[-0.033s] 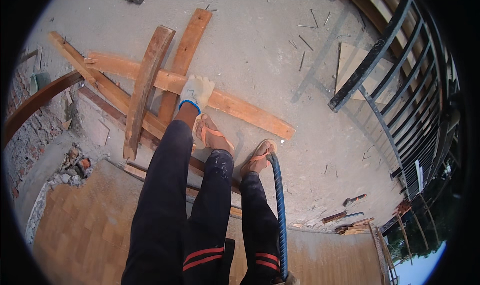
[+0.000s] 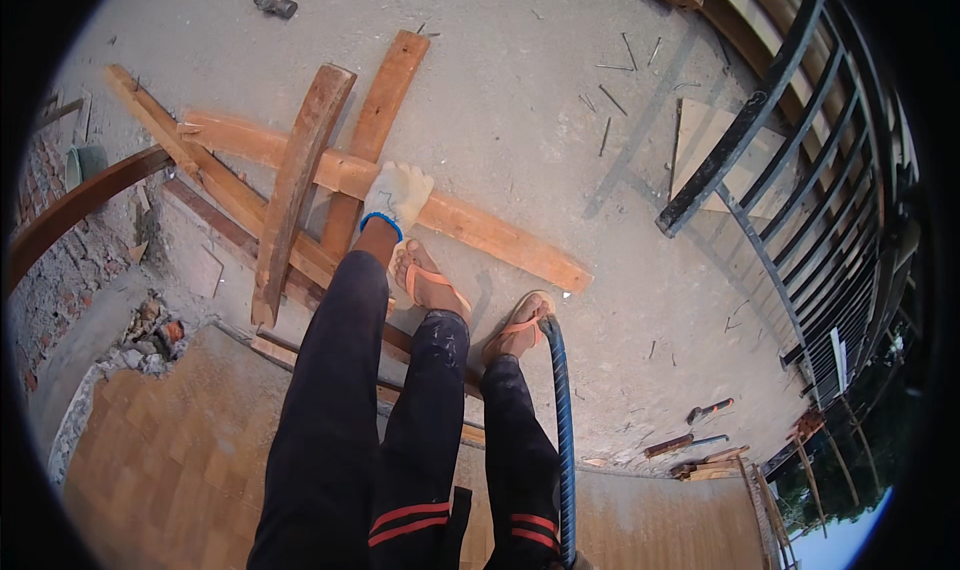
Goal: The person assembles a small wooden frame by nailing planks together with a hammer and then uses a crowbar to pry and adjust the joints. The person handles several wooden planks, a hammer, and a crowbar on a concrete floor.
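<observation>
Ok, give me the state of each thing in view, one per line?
Left hand: gloved, resting on the long plank.
Long plank: flat on the concrete, crossing other boards.
Curved board: lying across the pile.
Ribbed steel bar: rising from the lower edge, tip near the right foot; hand hidden.
Hammer: lying untouched, far off.
Black metal railing: upright at the edge.
Sandals: worn, both feet planted.

White glove [image 2: 397, 196], black sleeve, orange sandals [image 2: 428, 282]

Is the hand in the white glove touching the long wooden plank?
Touching. In the head view the gloved left hand lies right on the long plank, covering part of it, with no gap showing between them.
</observation>
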{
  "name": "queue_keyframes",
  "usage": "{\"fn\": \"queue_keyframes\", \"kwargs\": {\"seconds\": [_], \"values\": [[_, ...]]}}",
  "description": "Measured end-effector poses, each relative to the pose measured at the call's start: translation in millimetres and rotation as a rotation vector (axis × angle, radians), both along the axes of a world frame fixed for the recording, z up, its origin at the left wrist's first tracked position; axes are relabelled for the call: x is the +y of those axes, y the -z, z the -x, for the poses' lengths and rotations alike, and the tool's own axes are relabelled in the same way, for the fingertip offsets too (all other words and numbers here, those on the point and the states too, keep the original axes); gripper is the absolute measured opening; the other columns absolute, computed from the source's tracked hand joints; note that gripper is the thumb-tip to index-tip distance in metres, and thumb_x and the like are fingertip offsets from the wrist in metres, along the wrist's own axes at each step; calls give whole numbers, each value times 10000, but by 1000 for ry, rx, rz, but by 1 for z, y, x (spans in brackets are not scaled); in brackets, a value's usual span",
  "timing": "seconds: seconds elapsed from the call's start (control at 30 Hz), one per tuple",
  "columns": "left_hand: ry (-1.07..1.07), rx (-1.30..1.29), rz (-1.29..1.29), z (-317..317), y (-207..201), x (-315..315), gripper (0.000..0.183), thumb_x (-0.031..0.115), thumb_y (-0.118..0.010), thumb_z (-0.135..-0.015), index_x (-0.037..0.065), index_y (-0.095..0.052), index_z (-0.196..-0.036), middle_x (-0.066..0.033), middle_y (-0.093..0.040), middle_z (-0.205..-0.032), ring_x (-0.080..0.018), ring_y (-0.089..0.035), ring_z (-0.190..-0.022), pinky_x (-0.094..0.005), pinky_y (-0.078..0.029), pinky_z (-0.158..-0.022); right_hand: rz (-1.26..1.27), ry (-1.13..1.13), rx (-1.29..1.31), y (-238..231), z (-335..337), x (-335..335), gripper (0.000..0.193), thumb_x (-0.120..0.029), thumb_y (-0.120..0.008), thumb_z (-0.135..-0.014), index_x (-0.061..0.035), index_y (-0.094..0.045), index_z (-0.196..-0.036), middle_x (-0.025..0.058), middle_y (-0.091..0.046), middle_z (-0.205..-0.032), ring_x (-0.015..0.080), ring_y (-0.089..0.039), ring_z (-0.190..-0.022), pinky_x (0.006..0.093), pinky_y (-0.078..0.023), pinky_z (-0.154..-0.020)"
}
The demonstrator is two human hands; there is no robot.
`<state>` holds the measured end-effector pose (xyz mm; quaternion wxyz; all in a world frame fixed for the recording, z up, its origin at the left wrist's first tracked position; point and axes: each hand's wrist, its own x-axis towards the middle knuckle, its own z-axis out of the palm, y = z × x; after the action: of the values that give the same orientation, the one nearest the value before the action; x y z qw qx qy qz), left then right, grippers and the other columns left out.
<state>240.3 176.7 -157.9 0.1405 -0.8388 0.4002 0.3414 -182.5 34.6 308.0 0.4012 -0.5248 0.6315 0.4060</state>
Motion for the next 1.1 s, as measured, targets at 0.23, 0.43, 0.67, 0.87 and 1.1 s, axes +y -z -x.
{"fn": "queue_keyframes", "kwargs": {"seconds": [0.23, 0.43, 0.67, 0.87, 1.1], "values": [[-69, -147, 407, -60, -94, 8, 526, 251, -777, -728, 77, -583, -1186, -140, -570, -1199, -315, -545, -1154, -433, -459, -980, -29, -140, 132, 1, -3, -11, 418, -435, -637, -923, -38, -661, -1051, 150, -675, -813, 268, -636, -753, 424, -502, -676], [-508, -468, 548, -157, -199, 1, 792, 408, -823, -708, 61, -507, -1347, -181, -546, -1305, -333, -525, -1226, -437, -444, -1045, -50, -399, 179, -8, -19, -15, 509, -534, -591, -923, -47, -687, -1035, 196, -697, -821, 331, -673, -757, 451, -515, -685], [-1076, -544, 967, -246, -304, 35, 967, 524, -831, -703, -51, -411, -1357, -273, -555, -1233, -365, -601, -1122, -456, -492, -980, -111, -545, 254, -18, -49, -12, 552, -568, -564, -922, -42, -680, -1040, 204, -705, -874, 362, -678, -824, 461, -517, -731], [-1351, -594, 1348, -245, -335, 38, 876, 515, -826, -728, -72, -492, -1286, -241, -636, -1097, -339, -656, -1009, -417, -512, -927, -123, -322, 78, -19, -41, -11, 399, -382, -544, -985, -42, -649, -1165, 154, -644, -1118, 255, -624, -962, 392, -507, -795], [-2131, -131, 999, -131, -240, 1, 923, 530, -727, -800, -107, -349, -1352, -308, -517, -1271, -397, -576, -1188, -457, -491, -983, -140, -271, 75, -1, 0, -25, 356, -252, -513, -1030, -43, -623, -1296, 120, -595, -1333, 189, -582, -1115, 332, -500, -889]]}}
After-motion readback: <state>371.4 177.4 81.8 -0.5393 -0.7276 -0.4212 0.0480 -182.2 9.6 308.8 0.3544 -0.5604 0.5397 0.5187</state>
